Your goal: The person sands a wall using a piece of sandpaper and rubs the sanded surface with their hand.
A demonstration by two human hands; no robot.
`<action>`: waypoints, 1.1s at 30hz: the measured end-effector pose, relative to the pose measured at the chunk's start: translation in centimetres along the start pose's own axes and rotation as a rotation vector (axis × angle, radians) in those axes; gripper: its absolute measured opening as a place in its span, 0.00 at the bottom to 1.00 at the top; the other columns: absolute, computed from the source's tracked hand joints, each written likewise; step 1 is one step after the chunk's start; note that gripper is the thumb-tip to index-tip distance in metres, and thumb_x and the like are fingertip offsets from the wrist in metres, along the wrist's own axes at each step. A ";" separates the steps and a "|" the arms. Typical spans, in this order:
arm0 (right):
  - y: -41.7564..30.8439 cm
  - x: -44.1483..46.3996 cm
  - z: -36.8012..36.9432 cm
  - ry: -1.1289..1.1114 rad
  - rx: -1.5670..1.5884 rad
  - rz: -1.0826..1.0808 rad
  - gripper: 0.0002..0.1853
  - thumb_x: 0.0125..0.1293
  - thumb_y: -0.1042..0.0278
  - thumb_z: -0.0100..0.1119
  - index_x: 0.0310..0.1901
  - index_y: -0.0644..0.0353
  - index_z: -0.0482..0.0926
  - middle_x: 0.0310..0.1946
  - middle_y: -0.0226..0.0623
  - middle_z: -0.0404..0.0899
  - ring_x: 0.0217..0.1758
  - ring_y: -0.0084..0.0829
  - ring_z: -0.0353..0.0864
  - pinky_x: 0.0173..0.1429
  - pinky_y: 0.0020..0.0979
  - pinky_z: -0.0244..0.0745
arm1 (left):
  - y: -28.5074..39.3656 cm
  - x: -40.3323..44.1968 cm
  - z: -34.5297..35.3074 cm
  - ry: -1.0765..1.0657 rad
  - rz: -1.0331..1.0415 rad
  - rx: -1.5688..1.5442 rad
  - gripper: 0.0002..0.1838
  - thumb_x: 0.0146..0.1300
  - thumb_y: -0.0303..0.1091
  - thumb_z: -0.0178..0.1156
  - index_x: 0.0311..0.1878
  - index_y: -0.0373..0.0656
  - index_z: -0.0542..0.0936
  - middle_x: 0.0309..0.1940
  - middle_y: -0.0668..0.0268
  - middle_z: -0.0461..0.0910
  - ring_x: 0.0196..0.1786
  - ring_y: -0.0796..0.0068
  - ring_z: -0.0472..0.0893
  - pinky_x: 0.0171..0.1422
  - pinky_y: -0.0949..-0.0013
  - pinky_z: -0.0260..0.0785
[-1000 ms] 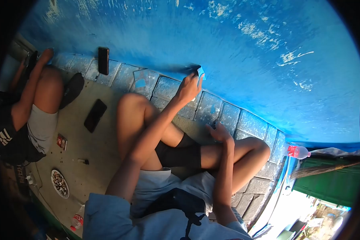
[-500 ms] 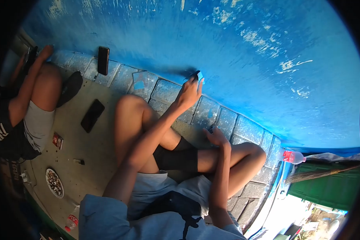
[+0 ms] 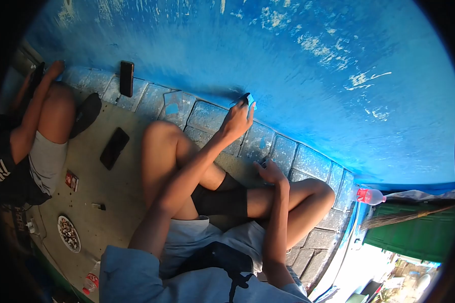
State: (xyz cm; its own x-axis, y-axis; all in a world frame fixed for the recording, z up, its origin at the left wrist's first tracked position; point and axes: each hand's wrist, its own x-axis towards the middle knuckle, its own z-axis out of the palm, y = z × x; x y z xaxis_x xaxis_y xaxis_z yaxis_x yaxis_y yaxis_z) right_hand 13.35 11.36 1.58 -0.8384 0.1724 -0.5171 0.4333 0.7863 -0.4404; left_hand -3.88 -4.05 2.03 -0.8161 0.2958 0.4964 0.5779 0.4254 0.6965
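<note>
My left hand [image 3: 237, 120] presses a small folded piece [image 3: 249, 101], black on one side and light blue on the other, against the low part of the blue wall [image 3: 298, 91]. Its fingers are closed round it; the exact kind is unclear, though it looks like a sheet of sandpaper. Over my crossed shins, my right hand [image 3: 272, 171] is curled near the paving blocks [image 3: 258, 141]. Something small and dark shows at its fingertips, too small to name. White scraped patches mark the wall's upper part.
Another person [image 3: 35, 136] sits at left holding a dark device. A phone [image 3: 127, 79] stands near the wall; another phone [image 3: 115, 148] lies on the floor. A plate of cigarette butts [image 3: 69, 234], a cigarette pack [image 3: 72, 180], a plastic bottle [image 3: 370, 196] and a broom [image 3: 409, 216] are around.
My left hand stays at nearly the same spot on the wall, the piece turned slightly in its fingers. My right hand has shifted slightly left. The view has moved a little.
</note>
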 end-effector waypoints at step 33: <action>0.1 0.0 0.1 -0.112 0.018 0.029 0.35 0.65 0.42 0.57 0.54 0.75 0.72 0.44 0.63 0.80 0.54 0.56 0.79 0.57 0.46 0.73 | 1.9 0.7 -2.4 0.101 0.017 -0.131 0.14 0.70 0.33 0.51 0.33 0.32 0.77 0.30 0.43 0.78 0.33 0.39 0.77 0.39 0.47 0.69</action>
State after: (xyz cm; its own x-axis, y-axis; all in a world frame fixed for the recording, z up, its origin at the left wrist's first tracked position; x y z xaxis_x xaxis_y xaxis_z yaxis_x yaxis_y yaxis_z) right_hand 13.41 11.40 1.41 -0.7836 0.1268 -0.6082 0.4638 0.7708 -0.4368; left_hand -3.36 -5.12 4.90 -0.8052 0.2115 0.5540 0.5928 0.3038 0.7458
